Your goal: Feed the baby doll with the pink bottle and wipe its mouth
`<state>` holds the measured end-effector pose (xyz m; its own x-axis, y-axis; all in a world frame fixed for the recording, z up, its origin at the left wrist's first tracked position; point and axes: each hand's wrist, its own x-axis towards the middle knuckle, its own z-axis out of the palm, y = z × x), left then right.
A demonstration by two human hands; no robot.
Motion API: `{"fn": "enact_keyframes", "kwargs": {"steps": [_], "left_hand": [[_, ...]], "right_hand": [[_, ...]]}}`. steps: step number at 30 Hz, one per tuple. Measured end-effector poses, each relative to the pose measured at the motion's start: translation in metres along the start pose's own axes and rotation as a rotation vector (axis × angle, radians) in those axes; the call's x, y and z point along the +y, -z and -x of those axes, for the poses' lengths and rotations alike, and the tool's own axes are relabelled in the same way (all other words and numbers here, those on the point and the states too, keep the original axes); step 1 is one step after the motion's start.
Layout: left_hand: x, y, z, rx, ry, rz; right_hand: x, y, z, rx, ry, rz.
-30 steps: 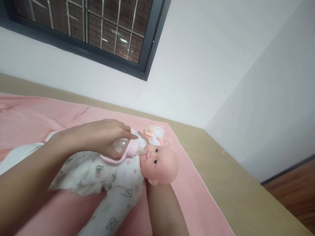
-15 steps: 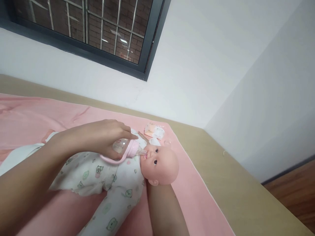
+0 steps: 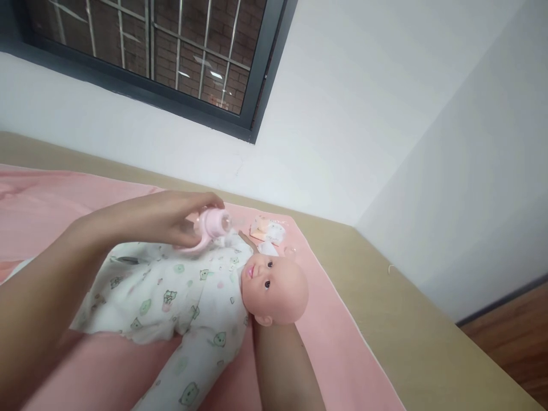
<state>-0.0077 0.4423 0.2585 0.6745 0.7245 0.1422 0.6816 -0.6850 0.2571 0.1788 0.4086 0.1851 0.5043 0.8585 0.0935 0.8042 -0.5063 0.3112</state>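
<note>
My left hand (image 3: 171, 220) grips a baby bottle (image 3: 214, 224) with a pink collar and handle and a clear teat. It holds the bottle above the chest of a baby doll (image 3: 276, 288), with the teat apart from the doll's mouth. The doll lies on its back in a white outfit (image 3: 171, 294) printed with green animals. From the bottom edge my right forearm (image 3: 285, 365) passes under the doll's neck. Most of my right hand is hidden behind the doll; what looks like a finger (image 3: 249, 241) shows at its far shoulder.
A pink blanket (image 3: 338, 342) lies under the doll on a wood-coloured surface (image 3: 385, 319). Beyond the doll's shoulder sit a small printed packet (image 3: 268, 229) and a clear round piece (image 3: 290, 251). A white wall and a barred window stand behind.
My left hand has drawn the bottle up and to the left, so the teat has left the doll's mouth. The doll and my right arm have barely shifted.
</note>
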Motion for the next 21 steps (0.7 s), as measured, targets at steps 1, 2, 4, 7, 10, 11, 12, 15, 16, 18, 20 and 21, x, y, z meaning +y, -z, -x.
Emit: {"fn": "enact_keyframes", "kwargs": {"steps": [1,2,4,7,10,11,12,15,16,18,20,21], "left_hand": [[-0.004,0.001,-0.001,0.034,0.016,0.019],[-0.009,0.002,-0.002,0.070,0.026,0.036],[-0.018,0.002,-0.006,0.145,0.038,0.057],[-0.035,-0.006,-0.015,0.221,0.078,0.057],[-0.057,-0.022,-0.024,0.300,0.176,0.013],[-0.066,-0.029,-0.027,0.323,0.214,0.000],[-0.075,-0.035,-0.030,0.339,0.250,-0.005],[-0.100,-0.052,-0.037,0.359,0.393,0.054],[-0.107,-0.057,-0.040,0.356,0.435,0.079],[-0.118,-0.064,-0.044,0.340,0.479,0.103],[-0.125,-0.069,-0.047,0.317,0.482,0.093],[-0.127,-0.072,-0.049,0.306,0.482,0.084]], "right_hand": [[0.000,0.009,0.003,-0.127,-0.024,0.079],[0.000,0.015,0.006,-0.250,-0.053,0.150],[0.000,0.023,0.009,-0.458,-0.123,0.236],[0.001,0.020,0.010,-0.544,-0.056,0.376],[0.001,0.013,0.010,-0.654,0.060,0.707],[0.000,0.011,0.009,-0.670,0.046,0.733],[-0.002,0.008,0.007,-0.637,0.004,0.670],[-0.014,-0.010,-0.006,-0.151,-0.113,-0.028],[-0.020,-0.020,-0.013,0.105,-0.127,-0.366],[-0.033,-0.045,-0.028,0.643,-0.024,-1.020],[-0.045,-0.070,-0.043,0.716,0.069,-1.329],[-0.050,-0.080,-0.049,0.655,0.022,-1.369]]}}
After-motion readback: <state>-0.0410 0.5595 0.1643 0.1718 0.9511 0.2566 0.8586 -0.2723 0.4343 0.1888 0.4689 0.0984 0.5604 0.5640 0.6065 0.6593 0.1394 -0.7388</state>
